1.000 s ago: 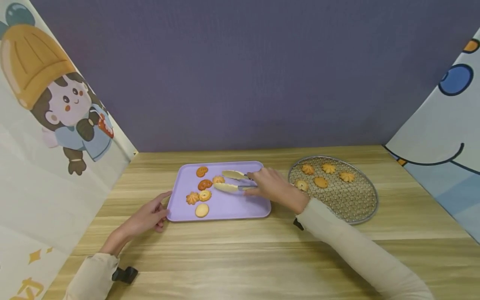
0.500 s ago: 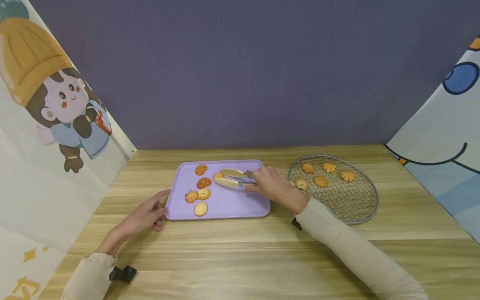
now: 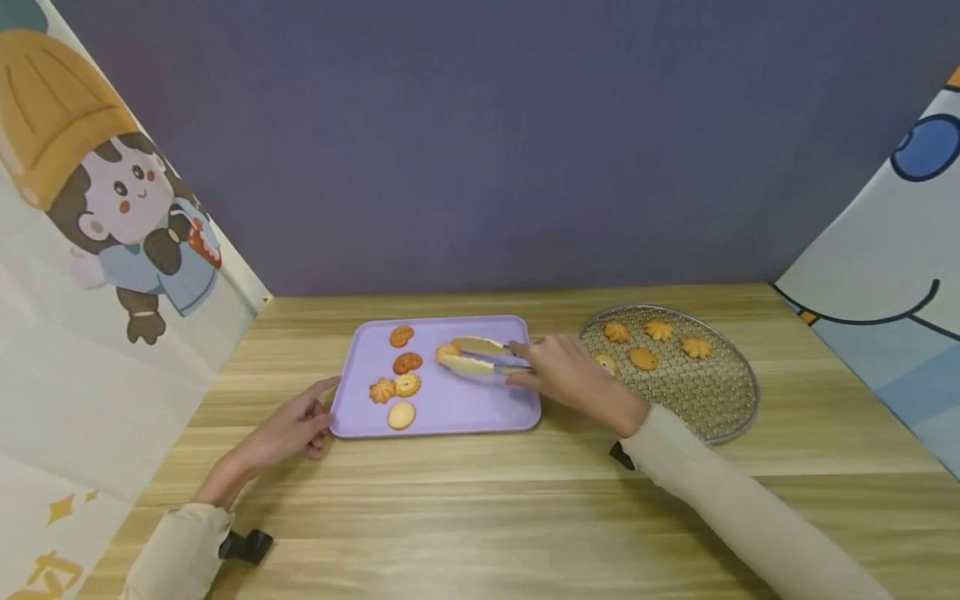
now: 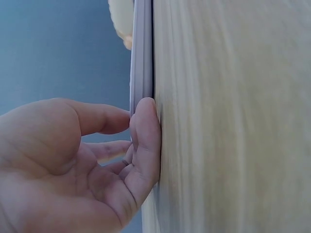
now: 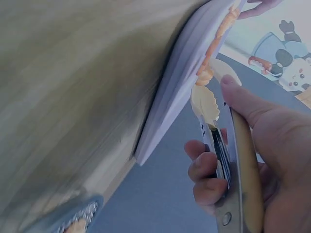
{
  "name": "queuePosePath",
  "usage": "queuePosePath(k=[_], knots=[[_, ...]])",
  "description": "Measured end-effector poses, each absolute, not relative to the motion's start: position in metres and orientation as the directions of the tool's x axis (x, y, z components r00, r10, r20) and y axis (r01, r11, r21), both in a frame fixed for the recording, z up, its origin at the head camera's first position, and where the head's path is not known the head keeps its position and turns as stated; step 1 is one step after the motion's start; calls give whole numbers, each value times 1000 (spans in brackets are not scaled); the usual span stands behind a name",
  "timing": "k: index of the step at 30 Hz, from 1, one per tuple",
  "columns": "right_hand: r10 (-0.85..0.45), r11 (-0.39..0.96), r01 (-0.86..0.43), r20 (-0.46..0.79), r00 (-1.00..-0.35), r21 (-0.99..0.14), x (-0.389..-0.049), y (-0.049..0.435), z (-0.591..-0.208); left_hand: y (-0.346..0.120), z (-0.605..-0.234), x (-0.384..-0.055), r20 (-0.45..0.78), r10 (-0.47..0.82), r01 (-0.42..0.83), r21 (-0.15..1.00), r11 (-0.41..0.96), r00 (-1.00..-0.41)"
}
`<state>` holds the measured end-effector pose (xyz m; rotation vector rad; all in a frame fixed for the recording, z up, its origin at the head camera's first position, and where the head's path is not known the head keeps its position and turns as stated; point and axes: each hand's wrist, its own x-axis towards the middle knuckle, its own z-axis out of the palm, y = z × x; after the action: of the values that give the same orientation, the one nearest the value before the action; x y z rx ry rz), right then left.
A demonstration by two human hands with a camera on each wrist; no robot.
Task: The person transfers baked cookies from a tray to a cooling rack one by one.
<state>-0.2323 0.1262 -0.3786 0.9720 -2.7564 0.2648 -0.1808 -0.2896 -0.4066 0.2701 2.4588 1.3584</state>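
My right hand [image 3: 566,369] holds metal tongs with cream-coloured scalloped tips [image 3: 472,365], also seen in the right wrist view as tongs [image 5: 238,179]. The thumb lies on one arm and several fingers curl round the other. Between the tips is a golden cookie [image 3: 447,353], over the lilac tray [image 3: 480,408]. My left hand [image 3: 288,429] holds the tray's near left corner, thumb and fingers at the rim [image 4: 142,63] in the left wrist view. Left of the tongs on the tray lie two brown pretzel-shaped cookies [image 3: 407,363], a flower-shaped cookie [image 3: 382,391], a ring cookie [image 3: 407,384] and a round cookie [image 3: 401,415].
Right of the tray stands a round metal mesh rack [image 3: 705,408] with several cookies, such as a flower-shaped one [image 3: 697,347]; my right forearm [image 3: 720,467] overlaps its near side. Both lie on a wooden table [image 3: 450,517]. A dark panel [image 3: 480,150] rises behind, with printed walls at both sides.
The tongs' tips have closed in on the golden cookie. Tongs, cookie and right hand have since shifted slightly right, away from the pretzel-shaped cookie. The left hand stays at the tray corner.
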Motion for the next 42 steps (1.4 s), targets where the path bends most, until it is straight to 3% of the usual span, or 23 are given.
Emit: queuePosePath(k=[15,42], knots=[[-617,741,-671,397,-680,1,-196,164,-375,-290,-409,-175,-196,327,16,838,545,-924],[-523,796,-605,523,-673,17,-154,233,-364,-286,-405,-177,-189,324,18,841,541,-927]])
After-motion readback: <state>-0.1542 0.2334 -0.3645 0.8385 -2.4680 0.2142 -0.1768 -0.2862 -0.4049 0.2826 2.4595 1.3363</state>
